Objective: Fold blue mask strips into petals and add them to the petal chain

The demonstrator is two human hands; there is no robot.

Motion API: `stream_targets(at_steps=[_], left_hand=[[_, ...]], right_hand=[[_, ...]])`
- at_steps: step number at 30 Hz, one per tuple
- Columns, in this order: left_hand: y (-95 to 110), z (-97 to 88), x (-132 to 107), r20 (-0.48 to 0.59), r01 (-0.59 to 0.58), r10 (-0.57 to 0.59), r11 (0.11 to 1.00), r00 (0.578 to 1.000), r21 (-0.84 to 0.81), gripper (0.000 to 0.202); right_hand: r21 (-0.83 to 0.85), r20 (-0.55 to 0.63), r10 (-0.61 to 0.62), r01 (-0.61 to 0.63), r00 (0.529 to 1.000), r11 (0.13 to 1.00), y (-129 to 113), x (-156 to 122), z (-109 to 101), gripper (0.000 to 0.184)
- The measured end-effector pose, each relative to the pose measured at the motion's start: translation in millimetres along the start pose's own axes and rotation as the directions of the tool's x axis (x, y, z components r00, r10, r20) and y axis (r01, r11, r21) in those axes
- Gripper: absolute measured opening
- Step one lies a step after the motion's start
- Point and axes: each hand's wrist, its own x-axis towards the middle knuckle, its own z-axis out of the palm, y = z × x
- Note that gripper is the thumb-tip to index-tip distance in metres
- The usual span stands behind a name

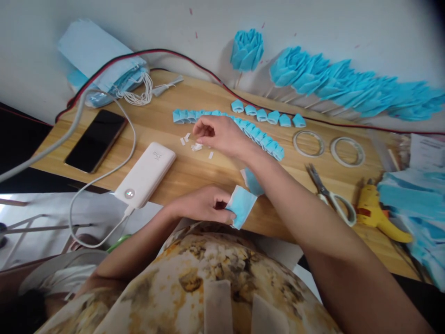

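My left hand is at the near edge of the wooden table, its fingers pinched on a small blue fabric square. My right hand reaches further out, fingers curled down over small white paper scraps; what the fingertips pinch is too small to make out. Just behind that hand runs a row of folded blue fabric pieces. Another blue piece lies under my right forearm.
A white power bank with cable and a black phone lie left. Two tape rolls, scissors and a yellow glue gun sit right. Blue fabric flowers lean on the wall; masks are stacked back left.
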Motion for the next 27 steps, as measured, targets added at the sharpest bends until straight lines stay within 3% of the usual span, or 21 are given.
stream_targets(at_steps=[4, 10, 15, 22, 24, 27], left_hand=[[0.3, -0.8, 0.2, 0.006, -0.013, 0.013, 1.000, 1.000, -0.004, 0.017], [0.8, -1.4, 0.9, 0.014, -0.050, 0.050, 0.999, 0.999, 0.013, 0.021], [-0.2, -0.3, 0.6, 0.006, -0.007, 0.007, 1.000, 1.000, 0.021, 0.022], [-2.9, -0.7, 0.1, 0.001, 0.016, -0.016, 0.999, 1.000, 0.029, 0.031], [-2.3, -0.6, 0.1, -0.004, 0.012, -0.012, 0.999, 1.000, 0.036, 0.030], [-0.6, 0.5, -0.3, 0.004, 0.002, -0.002, 0.999, 1.000, 0.033, 0.026]], right_hand=[[0.001, -0.036, 0.063, -0.063, 0.997, 0.998, -2.5, 3.0, -0.2, 0.011], [-0.028, 0.008, 0.037, -0.037, 0.999, 0.999, -1.0, 1.0, -1.5, 0.040], [-0.081, -0.009, 0.099, -0.100, 0.995, 0.992, -2.5, -8.2, -10.8, 0.025], [-0.204, 0.276, 0.199, -0.145, 0.940, 0.968, -7.7, -21.0, -20.2, 0.036], [-0.150, 0.233, 0.141, -0.108, 0.962, 0.983, -8.5, -13.9, -14.8, 0.035], [0.072, 0.140, 0.049, -0.059, 0.989, 0.996, -5.6, -2.4, -9.0, 0.032]])
